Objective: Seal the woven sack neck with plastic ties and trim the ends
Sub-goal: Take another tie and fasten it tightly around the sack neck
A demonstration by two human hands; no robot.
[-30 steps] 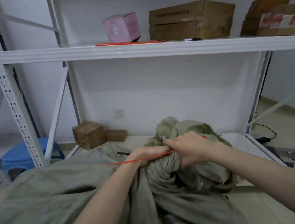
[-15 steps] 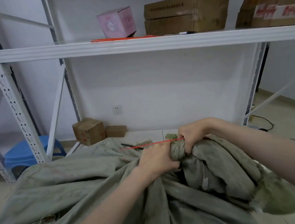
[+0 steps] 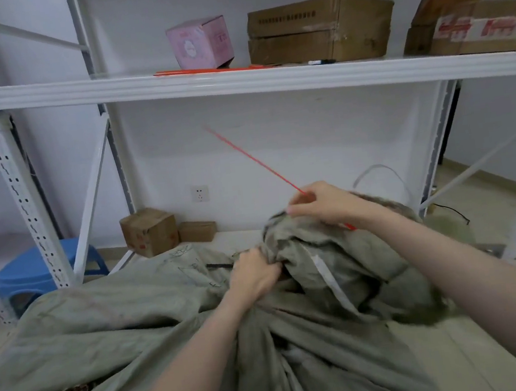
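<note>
A grey-green woven sack (image 3: 120,326) lies across the floor in front of me, its gathered neck (image 3: 275,241) bunched at the centre. My left hand (image 3: 254,274) grips the neck just below the bunch. Above the sack's flopped-over mouth, my right hand (image 3: 318,203) pinches a thin red plastic tie (image 3: 252,159). The tie's long free end slants up and to the left against the white wall. A short red end shows below my right wrist. More red ties (image 3: 213,69) lie on the shelf above, beside a pink box.
A white metal rack surrounds the spot, its shelf (image 3: 237,82) carrying a pink box (image 3: 200,42) and cardboard boxes (image 3: 318,29). Two small cartons (image 3: 149,230) stand by the wall socket. A blue stool (image 3: 38,268) sits left. A white loop (image 3: 376,172) pokes up behind the sack.
The tie lay level across the neck; now my right hand has lifted and the long end points up-left. The sack's mouth has flopped toward the right. My left hand stays on the neck.
</note>
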